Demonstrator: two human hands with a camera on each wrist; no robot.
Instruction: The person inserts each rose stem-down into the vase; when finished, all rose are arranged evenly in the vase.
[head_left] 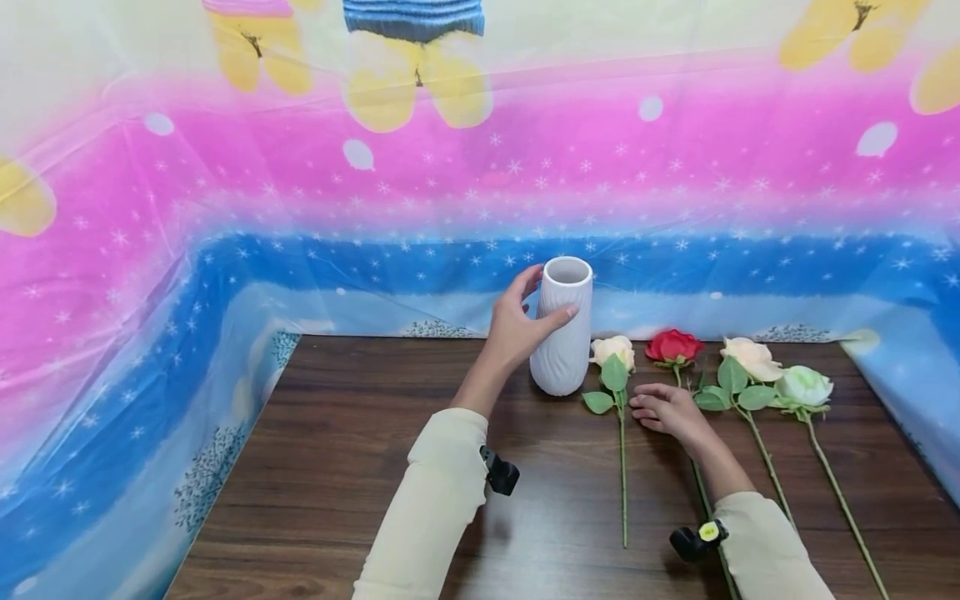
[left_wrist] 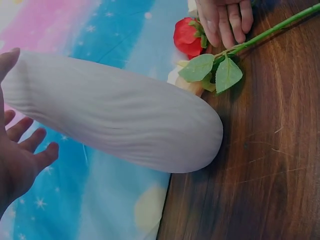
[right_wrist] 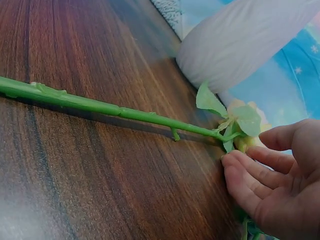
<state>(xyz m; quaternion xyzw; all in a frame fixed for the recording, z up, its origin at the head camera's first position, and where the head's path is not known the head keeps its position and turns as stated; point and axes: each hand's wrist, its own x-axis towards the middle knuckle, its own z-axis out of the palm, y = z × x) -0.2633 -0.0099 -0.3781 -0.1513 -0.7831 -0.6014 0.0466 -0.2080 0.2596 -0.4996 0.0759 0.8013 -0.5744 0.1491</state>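
Observation:
A white ribbed vase (head_left: 564, 342) stands upright near the table's back edge. My left hand (head_left: 519, 321) is at its upper left side, thumb across the front and fingers spread near the rim. In the left wrist view, a gap shows between several fingers (left_wrist: 35, 142) and the vase (left_wrist: 125, 115); whether the thumb touches is unclear. To the vase's right lies a cream rose (head_left: 613, 352) with a green stem (right_wrist: 150, 117). Just right of its leaves, my right hand (head_left: 671, 415) has loosely bent fingers and holds nothing; the right wrist view shows its fingertips close to the leaves.
A red rose (head_left: 673, 346), a peach rose (head_left: 752, 358) and a pale green-white flower (head_left: 804, 387) lie farther right, stems toward the front. The dark wooden table (head_left: 337, 467) meets a patterned cloth backdrop (head_left: 420, 192) behind and at the sides.

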